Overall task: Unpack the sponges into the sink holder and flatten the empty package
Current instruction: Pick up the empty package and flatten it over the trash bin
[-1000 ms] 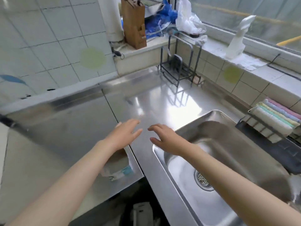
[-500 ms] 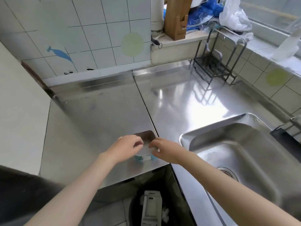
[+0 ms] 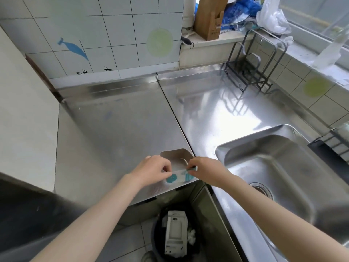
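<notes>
The empty sponge package (image 3: 178, 167), a small white and teal cardboard box with its brown inner flap standing open, sits on the steel counter near its front edge. My left hand (image 3: 153, 170) pinches the box's left end. My right hand (image 3: 204, 172) pinches its right end. The black wire sink holder (image 3: 332, 140) shows only partly at the right edge beside the sink (image 3: 279, 167); the sponges are out of view.
A black wire rack (image 3: 251, 72) stands at the back of the counter. On the window ledge are a brown cardboard box (image 3: 209, 17), blue bags and a white plastic bag (image 3: 272, 17). A dark bin (image 3: 173, 233) holding a white package stands on the floor below the counter edge.
My view has swung left and down, away from the sponge-filled holder. Both hands dropped from above the counter onto the package and took hold of its two ends.
</notes>
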The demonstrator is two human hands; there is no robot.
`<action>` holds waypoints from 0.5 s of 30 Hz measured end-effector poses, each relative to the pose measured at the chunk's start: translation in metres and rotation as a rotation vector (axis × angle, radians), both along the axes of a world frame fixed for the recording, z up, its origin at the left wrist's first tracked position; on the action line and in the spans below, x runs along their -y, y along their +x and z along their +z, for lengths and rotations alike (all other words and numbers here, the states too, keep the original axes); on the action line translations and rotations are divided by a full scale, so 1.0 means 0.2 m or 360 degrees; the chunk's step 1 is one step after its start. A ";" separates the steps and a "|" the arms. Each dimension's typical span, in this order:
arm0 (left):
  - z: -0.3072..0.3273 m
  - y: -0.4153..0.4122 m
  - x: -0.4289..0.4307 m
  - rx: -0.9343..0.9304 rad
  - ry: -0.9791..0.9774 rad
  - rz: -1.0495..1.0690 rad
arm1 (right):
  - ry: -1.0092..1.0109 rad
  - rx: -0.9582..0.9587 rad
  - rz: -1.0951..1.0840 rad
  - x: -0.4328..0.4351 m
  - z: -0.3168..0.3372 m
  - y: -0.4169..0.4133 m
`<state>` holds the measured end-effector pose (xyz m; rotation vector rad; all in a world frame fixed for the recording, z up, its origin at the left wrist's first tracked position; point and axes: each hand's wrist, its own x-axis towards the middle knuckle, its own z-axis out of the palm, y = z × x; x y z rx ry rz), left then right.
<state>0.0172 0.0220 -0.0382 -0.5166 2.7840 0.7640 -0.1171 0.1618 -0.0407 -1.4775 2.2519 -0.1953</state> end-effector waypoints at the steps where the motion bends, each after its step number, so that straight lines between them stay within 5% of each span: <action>1: 0.00 0.01 0.00 -0.0014 0.0037 -0.0001 | 0.0003 0.0051 -0.0016 -0.01 0.00 0.01; 8: 0.02 0.08 -0.01 -0.0043 0.0431 -0.0031 | -0.0023 0.0448 -0.0206 -0.08 0.05 0.09; 15: -0.08 0.14 -0.10 0.0068 0.0653 -0.0131 | 0.0165 0.0534 -0.0232 -0.17 -0.02 0.19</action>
